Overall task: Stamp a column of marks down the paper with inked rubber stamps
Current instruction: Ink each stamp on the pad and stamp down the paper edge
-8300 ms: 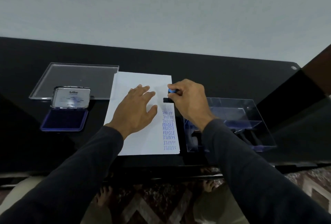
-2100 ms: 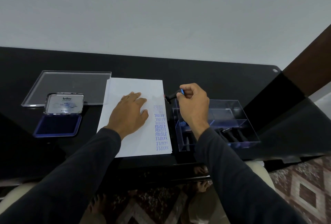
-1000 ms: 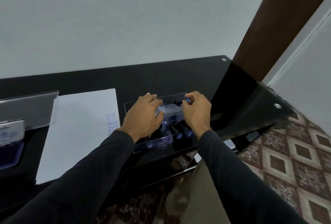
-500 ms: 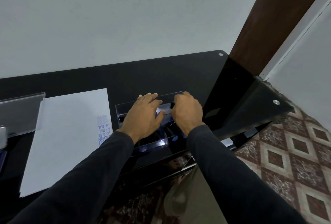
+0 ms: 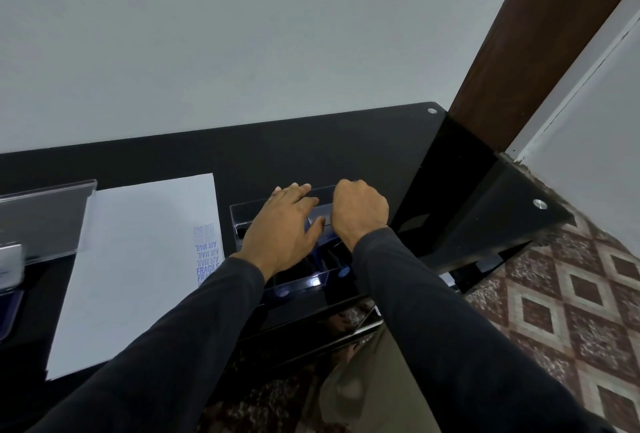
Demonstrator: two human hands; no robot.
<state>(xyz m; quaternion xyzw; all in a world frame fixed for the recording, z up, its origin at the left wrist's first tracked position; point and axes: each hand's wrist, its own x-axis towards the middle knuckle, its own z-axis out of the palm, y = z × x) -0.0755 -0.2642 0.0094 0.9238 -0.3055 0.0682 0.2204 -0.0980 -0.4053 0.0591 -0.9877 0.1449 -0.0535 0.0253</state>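
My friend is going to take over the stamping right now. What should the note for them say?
Left hand: open, fingers flat on the clear stamp box.
Right hand: curled over the box; I cannot see whether it holds a stamp.
Things: the box sits right of the paper; the ink pad is at the far left edge.
Done: a column of blue marks runs down the paper's right side, reading AIR MAIL and FRAGILE; the topmost marks are faint.
Left: probably pick a stamp, ink it and add marks.

The right hand [image 5: 360, 212] hides its grip; the ink pad [image 5: 8, 276] is cut off.
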